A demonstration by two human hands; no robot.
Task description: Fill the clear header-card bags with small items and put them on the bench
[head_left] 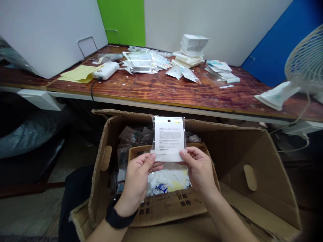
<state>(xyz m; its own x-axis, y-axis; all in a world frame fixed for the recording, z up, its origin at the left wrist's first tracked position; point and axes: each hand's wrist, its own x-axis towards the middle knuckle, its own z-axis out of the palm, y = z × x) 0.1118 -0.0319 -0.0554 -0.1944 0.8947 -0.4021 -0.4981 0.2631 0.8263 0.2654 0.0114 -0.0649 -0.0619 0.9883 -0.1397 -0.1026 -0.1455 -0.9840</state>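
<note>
Between my two hands I hold a clear plastic packet (pixel 169 136) with a white printed card inside and a round hole near its top. My left hand (pixel 140 178) pinches its lower left corner, thumb on top. At the lower right corner, my right hand (pixel 200 168) has its thumb and fingers closed on the same packet. Below it is a small cardboard box (pixel 174 208) with white scraps, yellow paper and a blue piece inside. That box sits in a large open carton (pixel 254 158), beside several clear packets (pixel 122 161).
Behind the carton stands a wooden desk (pixel 176 90). On it lie plastic packets (pixel 143 62), a stack of white cards (pixel 193 44), yellow paper (pixel 78 74), a white device (pixel 106 70) with a black cable, and a white fan (pixel 305 60) at the right.
</note>
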